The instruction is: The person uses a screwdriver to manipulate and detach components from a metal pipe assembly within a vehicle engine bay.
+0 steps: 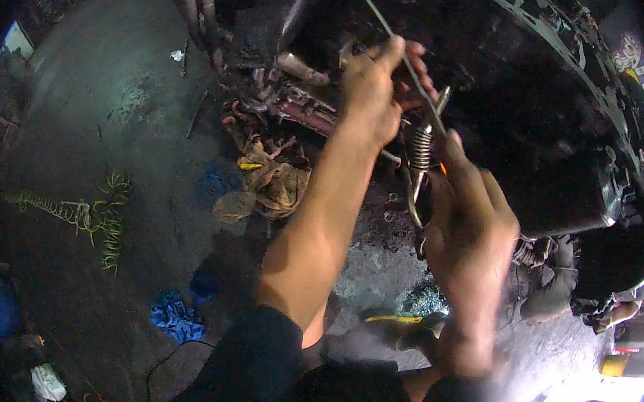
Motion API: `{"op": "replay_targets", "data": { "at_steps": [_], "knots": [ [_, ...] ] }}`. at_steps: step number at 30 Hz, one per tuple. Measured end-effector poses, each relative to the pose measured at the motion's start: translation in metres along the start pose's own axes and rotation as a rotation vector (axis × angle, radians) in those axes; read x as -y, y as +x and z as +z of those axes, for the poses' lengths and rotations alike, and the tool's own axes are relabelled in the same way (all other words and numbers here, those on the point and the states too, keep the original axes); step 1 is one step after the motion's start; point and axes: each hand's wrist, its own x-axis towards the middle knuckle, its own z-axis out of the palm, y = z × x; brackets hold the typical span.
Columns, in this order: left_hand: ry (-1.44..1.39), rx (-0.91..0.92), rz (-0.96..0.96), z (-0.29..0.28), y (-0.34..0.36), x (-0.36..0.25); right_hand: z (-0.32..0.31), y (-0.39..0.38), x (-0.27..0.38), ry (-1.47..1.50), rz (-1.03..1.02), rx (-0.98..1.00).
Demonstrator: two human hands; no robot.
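Observation:
A long, thin metal rod (375,11) slants from the upper middle down to my right hand (476,224). My right hand is closed around its lower end, and a small orange bit shows beside the fingers. Higher up, my left hand (373,90) is closed about the rod, thumb on one side and curled fingers on the other. Between the hands stands a coil spring (422,147) on a bent metal bar, close to my right fingers. Dark machine parts lie behind; the rod's far tip is against a dark background where contact cannot be made out.
A reddish-brown metal bar (307,116) runs left of my left hand. Below it hang dirty brown cloths (280,188). A blue crumpled cloth (177,316) and a coiled yellow-green hose (57,209) lie on the dark floor. At right sits a dark cylinder with a shiny rim (610,199).

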Motion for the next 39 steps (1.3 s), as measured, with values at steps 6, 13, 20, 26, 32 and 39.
{"op": "replay_targets", "data": {
  "at_steps": [6, 13, 20, 26, 32, 39],
  "knots": [
    [0.023, -0.13, 0.065, -0.004, 0.026, -0.006, 0.02, 0.031, -0.02, 0.027, -0.101, -0.026],
    [-0.073, -0.081, 0.024, 0.002, 0.026, 0.001, 0.013, 0.025, -0.016, 0.07, -0.061, -0.053],
    [0.055, -0.055, 0.01, -0.011, 0.027, -0.015, 0.022, 0.026, 0.001, 0.09, 0.001, 0.001],
    [0.291, -0.188, 0.022, -0.036, 0.016, -0.011, 0.083, 0.001, -0.012, 0.518, 0.115, -0.069],
    [0.679, -0.197, 0.119, -0.057, -0.007, -0.021, 0.168, -0.029, 0.002, 0.89, 0.536, -0.102],
    [0.744, -0.325, 0.483, -0.044, -0.021, -0.047, 0.237, -0.019, -0.04, 1.156, 0.572, -0.191]
  ]
}}
